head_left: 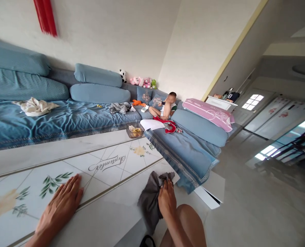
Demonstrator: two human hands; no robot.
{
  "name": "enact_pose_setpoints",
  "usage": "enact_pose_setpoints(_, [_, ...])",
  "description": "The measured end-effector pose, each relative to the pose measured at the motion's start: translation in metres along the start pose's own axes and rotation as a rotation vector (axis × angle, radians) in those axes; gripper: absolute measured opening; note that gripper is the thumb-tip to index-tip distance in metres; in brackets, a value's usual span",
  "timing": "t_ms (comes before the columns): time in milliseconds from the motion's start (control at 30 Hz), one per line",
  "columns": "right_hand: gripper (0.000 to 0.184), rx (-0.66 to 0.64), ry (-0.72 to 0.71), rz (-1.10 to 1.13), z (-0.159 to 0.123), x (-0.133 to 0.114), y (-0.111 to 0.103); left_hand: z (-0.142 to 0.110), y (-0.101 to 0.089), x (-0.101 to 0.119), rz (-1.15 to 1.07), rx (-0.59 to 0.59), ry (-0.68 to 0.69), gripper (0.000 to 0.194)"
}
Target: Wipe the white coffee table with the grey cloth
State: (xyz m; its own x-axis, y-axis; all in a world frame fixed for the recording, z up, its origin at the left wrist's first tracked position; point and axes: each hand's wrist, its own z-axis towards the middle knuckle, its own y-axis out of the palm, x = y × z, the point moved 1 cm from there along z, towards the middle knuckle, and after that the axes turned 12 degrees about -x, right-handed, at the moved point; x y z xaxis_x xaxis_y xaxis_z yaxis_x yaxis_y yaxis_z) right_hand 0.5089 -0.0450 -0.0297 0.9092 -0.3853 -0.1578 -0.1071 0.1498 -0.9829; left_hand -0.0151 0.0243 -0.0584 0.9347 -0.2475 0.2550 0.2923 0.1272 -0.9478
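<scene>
My left hand (60,209) lies flat with its fingers spread on a white tabletop (111,164), which has a leaf and script pattern. It holds nothing. At the table's near edge, my right hand (166,199) grips a bunched grey cloth (149,199). The cloth hangs down over the edge, and its lower end is out of sight below the table. My bare knee (185,223) shows just beneath my right hand.
Beyond the table runs a long blue sofa (65,116) with cushions, loose clothes and plush toys (142,82). A person (165,108) sits on it. A clear dish of food (135,130) stands near the table's far edge. A tiled floor lies to the right.
</scene>
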Motion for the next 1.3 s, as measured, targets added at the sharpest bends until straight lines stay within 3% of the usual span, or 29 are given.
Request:
enact_pose_setpoints(67, [0.059, 0.002, 0.024, -0.007, 0.012, 0.003, -0.008, 0.0, -0.005, 0.004, 0.014, -0.024, -0.02, 0.078])
enact_pose_setpoints(133, [0.062, 0.01, 0.081, -0.012, 0.043, 0.002, -0.022, 0.0, -0.011, 0.01, 0.025, -0.046, -0.048, 0.079])
enact_pose_setpoints(233, [0.064, 0.018, 0.106, -0.015, 0.067, -0.01, -0.034, 0.002, -0.016, 0.016, 0.031, -0.058, -0.068, 0.082])
enact_pose_setpoints(267, [0.063, 0.009, 0.087, -0.019, 0.059, -0.018, -0.03, 0.002, -0.017, 0.017, 0.03, -0.055, -0.068, 0.083])
enact_pose_setpoints(333, [0.06, 0.0, -0.005, -0.015, 0.017, -0.039, -0.007, 0.002, -0.017, 0.018, 0.021, -0.046, -0.067, 0.082])
enact_pose_setpoints(433, [0.063, 0.023, -0.276, 0.063, -0.077, -0.078, 0.041, 0.001, -0.021, 0.019, 0.01, -0.069, -0.066, 0.081])
enact_pose_setpoints(500, [0.073, -0.008, -0.492, 0.145, -0.123, -0.111, 0.056, 0.0, -0.026, 0.021, 0.005, -0.104, -0.061, 0.08])
enact_pose_setpoints(567, [0.074, -0.115, -0.677, 0.203, -0.13, -0.143, 0.046, -0.002, -0.031, 0.022, 0.0, -0.114, -0.05, 0.08])
enact_pose_setpoints(600, [0.07, -0.179, -0.743, 0.209, -0.116, -0.157, 0.032, -0.003, -0.033, 0.022, -0.002, -0.108, -0.044, 0.08])
enact_pose_setpoints(667, [0.061, -0.272, -0.769, 0.182, -0.064, -0.172, -0.002, -0.003, -0.034, 0.021, 0.002, -0.088, -0.04, 0.08])
enact_pose_setpoints(733, [0.057, -0.293, -0.664, 0.139, 0.004, -0.164, -0.036, -0.003, -0.033, 0.02, 0.009, -0.086, -0.044, 0.081])
enact_pose_setpoints(833, [0.059, -0.243, -0.428, 0.108, 0.07, -0.117, -0.062, -0.003, -0.028, 0.02, 0.02, -0.077, -0.064, 0.08])
enact_pose_setpoints(900, [0.062, -0.224, -0.306, 0.08, 0.072, -0.08, -0.057, -0.003, -0.022, 0.022, 0.026, -0.039, -0.076, 0.078])
enact_pose_setpoints(1000, [0.062, -0.218, -0.273, 0.051, 0.021, -0.057, -0.024, -0.003, -0.014, 0.024, 0.021, 0.024, -0.067, 0.073])
enact_pose_setpoints(1067, [0.067, -0.213, -0.434, 0.087, -0.027, -0.084, 0.004, -0.003, -0.011, 0.026, 0.015, 0.065, -0.068, 0.071])
enact_pose_setpoints(1167, [0.079, -0.242, -0.853, 0.208, -0.071, -0.188, 0.025, -0.006, -0.011, 0.024, 0.013, 0.163, -0.138, 0.069])
enact_pose_setpoints(1233, [0.074, -0.301, -1.015, 0.226, -0.058, -0.268, 0.017, -0.008, -0.015, 0.02, -0.001, 0.228, -0.218, 0.068])
enact_pose_setpoints(1300, [0.065, -0.348, -1.011, 0.188, -0.012, -0.323, -0.003, -0.01, -0.018, 0.015, -0.022, 0.257, -0.286, 0.067])
